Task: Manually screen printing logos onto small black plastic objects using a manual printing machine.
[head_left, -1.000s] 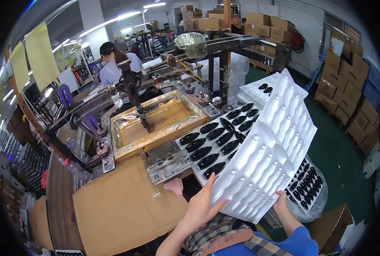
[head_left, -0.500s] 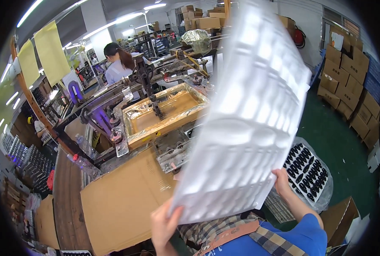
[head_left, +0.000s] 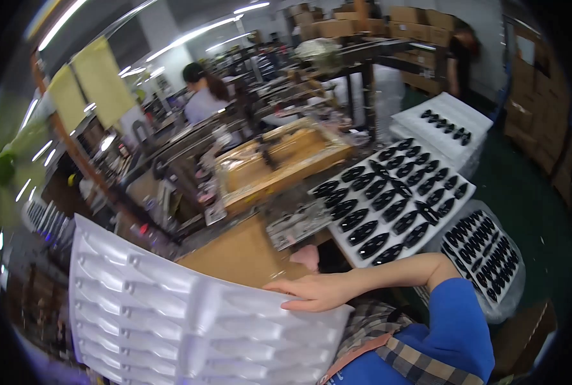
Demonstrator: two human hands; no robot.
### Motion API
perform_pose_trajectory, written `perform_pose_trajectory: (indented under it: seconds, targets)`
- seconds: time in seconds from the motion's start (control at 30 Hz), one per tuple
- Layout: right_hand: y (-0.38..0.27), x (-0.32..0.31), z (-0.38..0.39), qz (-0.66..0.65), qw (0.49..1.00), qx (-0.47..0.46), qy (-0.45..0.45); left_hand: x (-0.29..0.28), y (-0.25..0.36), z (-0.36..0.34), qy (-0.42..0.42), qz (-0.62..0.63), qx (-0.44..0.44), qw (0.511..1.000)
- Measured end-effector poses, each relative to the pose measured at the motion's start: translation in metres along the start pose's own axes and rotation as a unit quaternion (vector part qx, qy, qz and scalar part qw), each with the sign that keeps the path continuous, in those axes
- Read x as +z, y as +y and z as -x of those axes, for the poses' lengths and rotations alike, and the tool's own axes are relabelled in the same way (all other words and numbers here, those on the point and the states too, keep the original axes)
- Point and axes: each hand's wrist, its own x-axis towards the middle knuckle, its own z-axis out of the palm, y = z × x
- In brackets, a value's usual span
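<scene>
A large white moulded plastic tray sheet (head_left: pixel 190 314), with rows of shallow oblong hollows, is tilted low on the left in front of me. My right hand (head_left: pixel 318 292) reaches across my body and pinches its upper edge near the right corner. My left hand is out of sight. A flat sheet of brown cardboard (head_left: pixel 234 253) lies behind the tray sheet, which partly covers it. To the right of the cardboard lies a white tray (head_left: pixel 337 234) holding rows of glossy black oval pieces.
A printing machine with a wooden frame (head_left: pixel 286 183) stands ahead. White stacked trays (head_left: pixel 440 119) carry a few black pieces; another loaded tray (head_left: pixel 482 253) sits lower right. Cartons (head_left: pixel 536 109) rise at far right. One person (head_left: pixel 206 96) works ahead, another (head_left: pixel 459 61) stands back right.
The white tray sheet has swung from upright at centre down to the lower left, uncovering the loaded trays on the right. My right hand moved left with it; my left hand left the view.
</scene>
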Motion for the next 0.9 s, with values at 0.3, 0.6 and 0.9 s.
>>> perform_pose_trajectory:
  seconds: [0.3, 0.6, 0.9]
  targets:
    - [0.044, -0.038, 0.028, 0.327, 0.933, 0.051, 0.141, -0.033, -0.026, 0.034, 0.250, 0.205, -0.109, 0.940]
    - [0.103, -0.054, 0.125, 0.437, 0.836, 0.319, -0.094, 0.057, -0.076, 0.006, 0.174, 0.254, -0.025, 0.951]
    - [0.058, -0.085, 0.117, 0.316, 0.911, 0.236, 0.123, 0.103, -0.101, -0.002, 0.169, 0.200, -0.019, 0.965]
